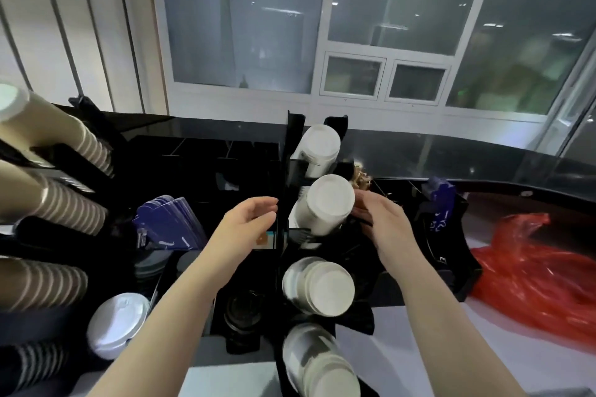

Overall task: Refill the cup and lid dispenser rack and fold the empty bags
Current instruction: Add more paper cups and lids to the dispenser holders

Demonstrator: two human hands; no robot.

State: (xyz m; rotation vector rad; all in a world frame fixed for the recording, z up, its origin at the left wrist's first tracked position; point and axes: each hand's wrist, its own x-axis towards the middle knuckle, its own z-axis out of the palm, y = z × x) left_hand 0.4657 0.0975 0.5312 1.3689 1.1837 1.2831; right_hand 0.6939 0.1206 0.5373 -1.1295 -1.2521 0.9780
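Note:
A black dispenser rack (292,151) stands in the middle, with white cup stacks lying in its slots. One white cup stack (325,203) sits in the second slot from the top, between my two hands. My left hand (248,219) hovers just left of the rack's upright divider, fingers loosely curled and holding nothing. My right hand (383,222) is at the right side of that stack, fingers straight, touching or nearly touching it. More white stacks lie above (317,147) and below (319,287). A red plastic bag (535,277) lies crumpled on the counter at right.
Ribbed brown paper cup stacks (64,203) fill a second rack at left. White lids (113,322) and dark lids (242,309) sit in low compartments. Blue sleeves (171,222) stand behind my left hand. A window wall rises beyond the black counter (451,151).

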